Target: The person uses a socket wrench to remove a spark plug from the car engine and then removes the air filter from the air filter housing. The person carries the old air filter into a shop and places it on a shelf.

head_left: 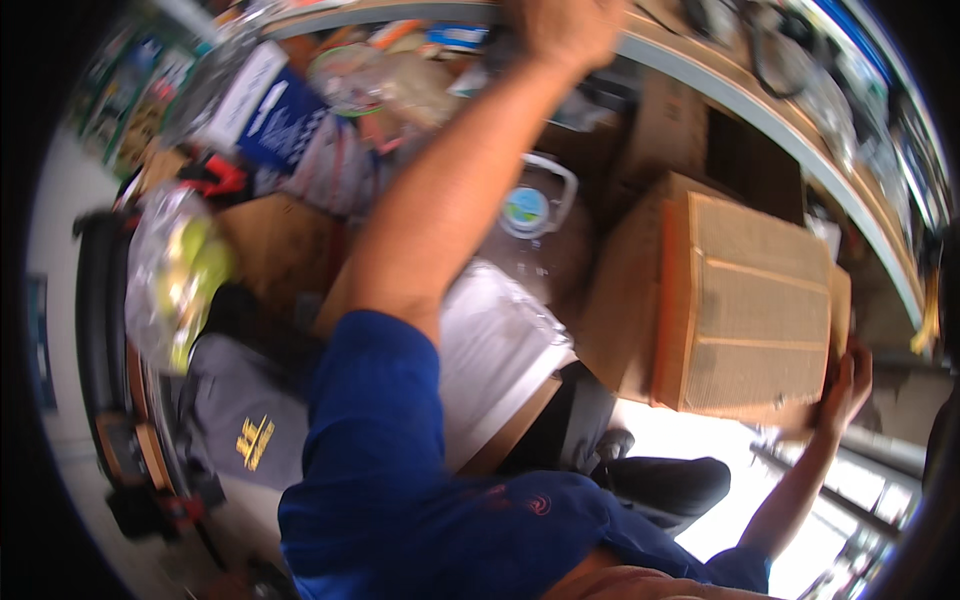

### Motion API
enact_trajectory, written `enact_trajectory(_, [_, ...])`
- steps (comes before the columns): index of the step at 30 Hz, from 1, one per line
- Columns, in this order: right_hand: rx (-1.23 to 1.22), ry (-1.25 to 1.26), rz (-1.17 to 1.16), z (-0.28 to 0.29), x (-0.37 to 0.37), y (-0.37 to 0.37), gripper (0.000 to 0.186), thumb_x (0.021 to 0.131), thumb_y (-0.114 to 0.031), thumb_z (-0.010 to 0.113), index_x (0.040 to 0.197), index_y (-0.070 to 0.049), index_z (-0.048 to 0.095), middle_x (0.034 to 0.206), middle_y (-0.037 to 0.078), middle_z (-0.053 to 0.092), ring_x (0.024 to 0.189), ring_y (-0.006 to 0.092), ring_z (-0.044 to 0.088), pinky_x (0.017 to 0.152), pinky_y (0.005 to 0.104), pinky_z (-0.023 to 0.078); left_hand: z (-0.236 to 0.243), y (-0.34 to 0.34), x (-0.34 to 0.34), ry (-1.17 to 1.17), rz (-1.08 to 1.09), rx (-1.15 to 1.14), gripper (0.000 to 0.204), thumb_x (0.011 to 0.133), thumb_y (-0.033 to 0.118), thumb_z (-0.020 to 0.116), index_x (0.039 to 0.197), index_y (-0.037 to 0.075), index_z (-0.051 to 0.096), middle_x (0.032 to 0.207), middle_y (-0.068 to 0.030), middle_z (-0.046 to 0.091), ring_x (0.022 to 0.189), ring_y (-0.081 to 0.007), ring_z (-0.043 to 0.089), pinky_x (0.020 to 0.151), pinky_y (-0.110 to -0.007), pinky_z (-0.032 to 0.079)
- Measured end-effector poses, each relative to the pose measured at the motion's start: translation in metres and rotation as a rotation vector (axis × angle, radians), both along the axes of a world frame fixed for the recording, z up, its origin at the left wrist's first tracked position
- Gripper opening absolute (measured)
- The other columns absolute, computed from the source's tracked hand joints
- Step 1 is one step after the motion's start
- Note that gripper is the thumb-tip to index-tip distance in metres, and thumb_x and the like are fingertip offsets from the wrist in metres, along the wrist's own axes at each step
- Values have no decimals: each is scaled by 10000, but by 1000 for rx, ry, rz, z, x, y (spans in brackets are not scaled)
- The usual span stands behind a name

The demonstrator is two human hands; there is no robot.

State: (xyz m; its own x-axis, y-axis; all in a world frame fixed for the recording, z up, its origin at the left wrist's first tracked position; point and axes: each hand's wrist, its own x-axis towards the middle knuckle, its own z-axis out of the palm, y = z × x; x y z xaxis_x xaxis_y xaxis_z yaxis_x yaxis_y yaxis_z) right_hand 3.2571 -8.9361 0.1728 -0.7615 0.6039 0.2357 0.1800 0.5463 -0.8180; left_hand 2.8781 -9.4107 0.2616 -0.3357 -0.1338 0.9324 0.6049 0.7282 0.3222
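At the right, my right hand (850,385) grips the lower right edge of a pleated panel air filter (760,310), brownish with an orange rim. The filter is tilted in front of an open cardboard box (628,290), and part of that box is hidden behind it. My left arm stretches up across the middle of the view. Its hand (572,32) is at the top edge, over the front edge of a shelf (680,62); motion blur and the picture's border hide its fingers.
A white-handled plastic jug (530,205) stands behind a white box (500,345). To the left are a grey bag (245,410), a clear bag of green fruit (190,275) and a blue-and-white carton (265,110). Loose packages and cables crowd the shelf.
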Motion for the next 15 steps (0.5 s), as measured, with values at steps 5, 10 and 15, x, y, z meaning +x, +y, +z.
enact_trajectory(5, [30, 15, 18, -5, -5, 14, 117, 964, -101, 553, 1026, -37, 629, 739, -58, 482, 585, 19, 348, 515, 205, 280, -65, -7, 49, 209, -346, -237, 255, 764, 214, 700, 644, 95, 508, 704, -67, 505, 674, -281, 526, 564, -412, 451])
enact_trajectory(10, [31, -14, 42, -3, -8, 15, 106, 974, -100, 556, 1026, -35, 620, 735, -62, 488, 583, 11, 361, 507, 198, 279, -127, -69, 59, -68, -240, -364, 215, 803, 229, 679, 669, 89, 587, 716, -62, 538, 706, -272, 571, 584, -414, 501])
enact_trajectory(15, [28, -18, 11, -4, -10, 17, 89, 971, -103, 553, 1008, -42, 606, 714, -72, 460, 578, 6, 353, 501, 188, 264, -163, -149, 23, -1287, 170, -222, 442, 915, 396, 537, 1194, 74, 655, 1227, -214, 663, 1127, -390, 641, 963, -491, 509])
